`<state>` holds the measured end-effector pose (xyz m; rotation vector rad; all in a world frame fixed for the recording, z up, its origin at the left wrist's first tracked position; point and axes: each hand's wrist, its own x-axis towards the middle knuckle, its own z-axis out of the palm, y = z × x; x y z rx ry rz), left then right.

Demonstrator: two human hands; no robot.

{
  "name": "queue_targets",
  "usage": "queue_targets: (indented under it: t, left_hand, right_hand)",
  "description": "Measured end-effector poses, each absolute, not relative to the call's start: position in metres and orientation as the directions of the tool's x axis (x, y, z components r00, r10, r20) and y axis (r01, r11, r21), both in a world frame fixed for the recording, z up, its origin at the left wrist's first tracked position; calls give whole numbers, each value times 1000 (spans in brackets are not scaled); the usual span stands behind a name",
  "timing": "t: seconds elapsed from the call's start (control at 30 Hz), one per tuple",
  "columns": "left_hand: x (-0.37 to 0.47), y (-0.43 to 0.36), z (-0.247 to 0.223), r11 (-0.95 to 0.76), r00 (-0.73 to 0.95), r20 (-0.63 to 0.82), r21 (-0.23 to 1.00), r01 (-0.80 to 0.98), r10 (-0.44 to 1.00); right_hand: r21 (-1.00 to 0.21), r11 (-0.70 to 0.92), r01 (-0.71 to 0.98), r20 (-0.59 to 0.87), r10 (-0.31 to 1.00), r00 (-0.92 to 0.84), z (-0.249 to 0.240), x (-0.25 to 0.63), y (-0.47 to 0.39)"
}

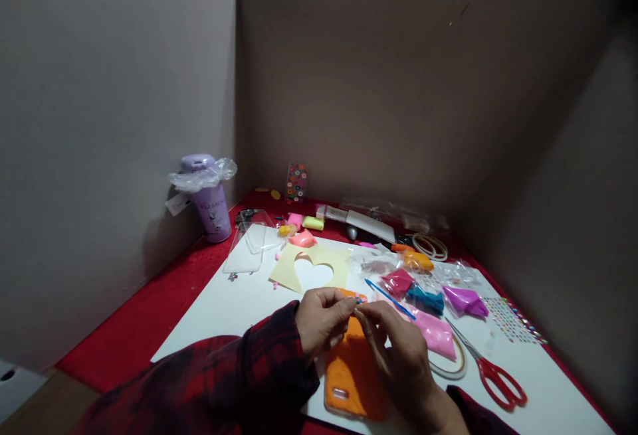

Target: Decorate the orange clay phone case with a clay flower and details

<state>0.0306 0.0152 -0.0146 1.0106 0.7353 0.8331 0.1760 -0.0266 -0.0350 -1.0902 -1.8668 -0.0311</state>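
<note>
An orange-covered phone case [355, 365] lies on the white board below my hands, its camera cut-out towards me. Over its far end, my left hand [323, 319] has thumb and forefinger pinched together. Just beside it, my right hand [399, 342] is pinched too, the fingertips of both hands nearly meeting. A small pink-and-blue piece [359, 299] shows at the fingertips; it is too small to tell its kind. Right of the hands, a blue stick tool [389, 299] rests near packets of pink clay [433, 332] and teal clay [425, 299].
Red-handled scissors [491, 368] lie at the right by a tape roll [458, 365] and a gem sticker sheet [513, 319]. Yellow paper with a heart cut-out [284, 272] lies beyond the hands. Clear cases [244, 256] and a purple tumbler [212, 206] stand left. Cardboard walls [349, 89] enclose the table.
</note>
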Motion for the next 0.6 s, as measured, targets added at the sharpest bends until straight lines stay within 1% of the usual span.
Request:
queue_targets:
  t: [0.23,0.37,0.6]
  left_hand:
    - [31,17,-17,295,487,-143,922,-251,862]
    - [30,17,-19,270,493,-122,932,-241,861]
    - [30,16,-15,272,475,-143,937,-217,869]
  right_hand:
    - [-412,601,684,724,672,-155,-36,175,-27]
    - [-385,610,693,739,654,-164,-35,175,-27]
    - [-372,610,700,743,648,-169,-34,176,-25]
